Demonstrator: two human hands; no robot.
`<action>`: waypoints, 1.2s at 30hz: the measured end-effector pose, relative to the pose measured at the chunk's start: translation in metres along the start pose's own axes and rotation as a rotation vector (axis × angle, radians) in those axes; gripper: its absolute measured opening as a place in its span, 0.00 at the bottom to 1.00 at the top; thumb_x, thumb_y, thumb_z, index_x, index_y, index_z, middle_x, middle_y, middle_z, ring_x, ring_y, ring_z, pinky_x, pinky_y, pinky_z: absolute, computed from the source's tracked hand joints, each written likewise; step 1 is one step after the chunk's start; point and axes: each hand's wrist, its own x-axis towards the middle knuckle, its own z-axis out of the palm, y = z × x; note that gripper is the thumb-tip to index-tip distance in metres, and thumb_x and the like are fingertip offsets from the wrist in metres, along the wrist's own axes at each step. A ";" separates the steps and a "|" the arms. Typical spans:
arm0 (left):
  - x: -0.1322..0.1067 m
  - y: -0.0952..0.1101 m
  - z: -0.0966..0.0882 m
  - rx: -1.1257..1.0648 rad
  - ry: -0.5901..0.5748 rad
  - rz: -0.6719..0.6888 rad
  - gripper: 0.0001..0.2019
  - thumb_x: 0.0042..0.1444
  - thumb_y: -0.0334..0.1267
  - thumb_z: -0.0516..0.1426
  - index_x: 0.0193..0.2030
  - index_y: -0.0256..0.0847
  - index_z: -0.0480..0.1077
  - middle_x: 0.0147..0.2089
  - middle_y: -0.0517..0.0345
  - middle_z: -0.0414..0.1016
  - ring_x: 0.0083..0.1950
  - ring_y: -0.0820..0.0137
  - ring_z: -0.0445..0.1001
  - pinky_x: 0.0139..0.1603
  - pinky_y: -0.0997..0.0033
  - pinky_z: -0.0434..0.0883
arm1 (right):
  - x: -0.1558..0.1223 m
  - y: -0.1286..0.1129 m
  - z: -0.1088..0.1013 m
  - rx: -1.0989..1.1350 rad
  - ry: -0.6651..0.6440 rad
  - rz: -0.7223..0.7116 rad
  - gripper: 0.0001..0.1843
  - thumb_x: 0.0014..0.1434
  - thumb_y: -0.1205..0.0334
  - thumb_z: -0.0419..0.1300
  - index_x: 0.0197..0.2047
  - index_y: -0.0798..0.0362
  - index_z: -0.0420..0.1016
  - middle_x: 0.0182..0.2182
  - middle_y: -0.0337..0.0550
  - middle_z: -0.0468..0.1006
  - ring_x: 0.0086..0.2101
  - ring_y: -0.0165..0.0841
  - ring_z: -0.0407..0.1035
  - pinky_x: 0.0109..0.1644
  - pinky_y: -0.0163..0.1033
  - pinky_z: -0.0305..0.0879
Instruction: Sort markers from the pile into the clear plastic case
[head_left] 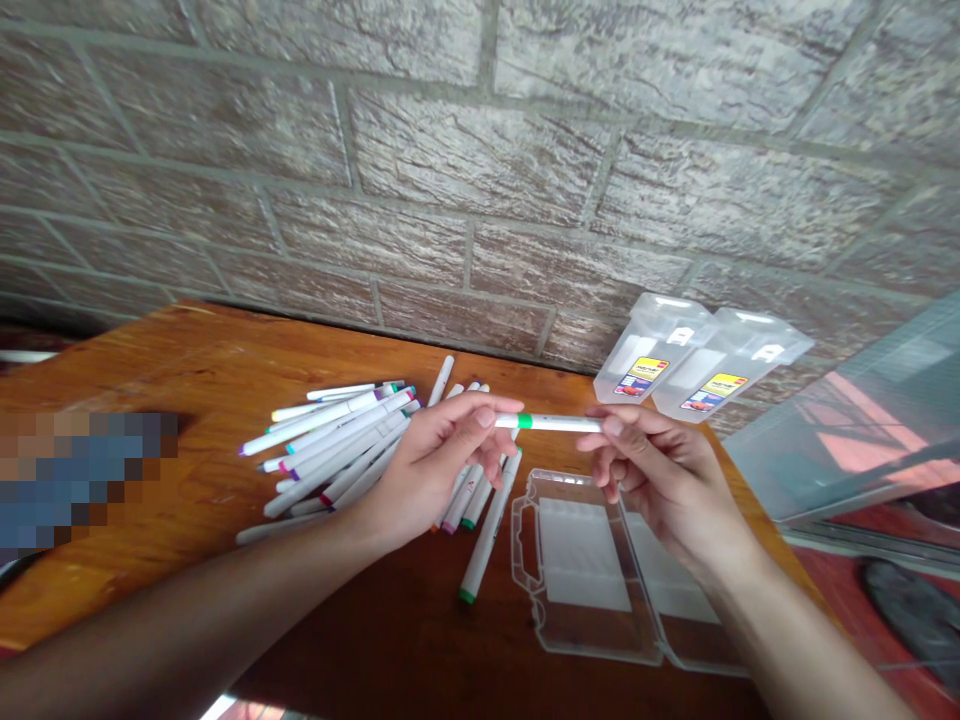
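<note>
1. Your forearms come in from the lower corners, nearest the camera, both cut off by the frame edges.
2. Your left hand (424,465) pinches one end of a white marker with a green band (562,424), thumb against fingers; the fingertips cover that end.
3. Your right hand (671,475) pinches the other end of it the same way, so you cannot see that tip either. The marker lies nearly level between your two hands, above the worktop (157,375).
4. Behind your left hand, a pile of loose markers (330,440) lies crisscrossed; your wrist and fingers hide part of it, so you cannot count them.
5. One green-ended marker (489,540) lies nearer you, beside an open clear case (592,632). Your right hand and forearm cover part of the case's right half.
6. Two translucent containers (651,350) stand side by side near the brick wall (480,180); you cannot read the small print on their labels.
7. At the left edge, a pixelated patch (82,480) masks whatever is there.
</note>
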 end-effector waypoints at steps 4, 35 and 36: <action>0.000 -0.001 -0.004 -0.051 -0.079 0.020 0.15 0.68 0.42 0.59 0.55 0.37 0.78 0.37 0.52 0.81 0.29 0.73 0.76 0.35 0.70 0.75 | 0.001 0.000 -0.001 0.050 0.016 0.022 0.13 0.58 0.54 0.74 0.42 0.53 0.86 0.32 0.44 0.86 0.21 0.26 0.73 0.20 0.28 0.70; 0.000 0.004 -0.005 -0.030 -0.111 -0.047 0.15 0.66 0.42 0.61 0.54 0.37 0.79 0.40 0.47 0.85 0.29 0.72 0.75 0.34 0.70 0.74 | 0.001 -0.001 -0.001 0.047 0.038 0.015 0.12 0.56 0.54 0.74 0.38 0.53 0.85 0.30 0.44 0.85 0.20 0.25 0.71 0.19 0.27 0.69; 0.001 0.003 -0.004 -0.020 -0.091 -0.053 0.15 0.65 0.42 0.62 0.54 0.36 0.80 0.40 0.46 0.85 0.29 0.72 0.75 0.34 0.70 0.74 | 0.001 -0.001 -0.001 0.036 0.038 0.006 0.12 0.56 0.54 0.74 0.38 0.53 0.85 0.30 0.44 0.85 0.20 0.25 0.71 0.20 0.28 0.69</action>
